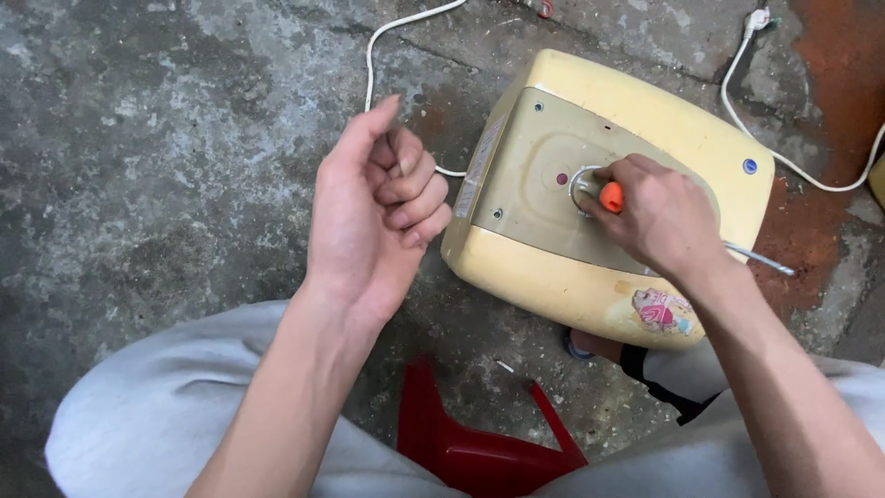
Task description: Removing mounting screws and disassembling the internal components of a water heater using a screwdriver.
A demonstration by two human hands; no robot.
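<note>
A pale yellow appliance housing (645,111) lies on the concrete floor, its beige back panel (535,175) facing up. My right hand (659,217) rests on that panel, gripping an orange-handled tool (611,195) beside a round grey fitting (583,183). A thin metal rod (761,260) sticks out past the wrist to the right. My left hand (378,207) hovers left of the housing with its fingers loosely curled; it holds nothing that I can see and touches nothing.
A white cord (371,55) runs across the floor behind the housing; another white cord (784,157) with a plug lies at the right. A red plastic stool (470,443) shows between my grey-trousered knees. A foot (599,349) sits under the housing's near edge.
</note>
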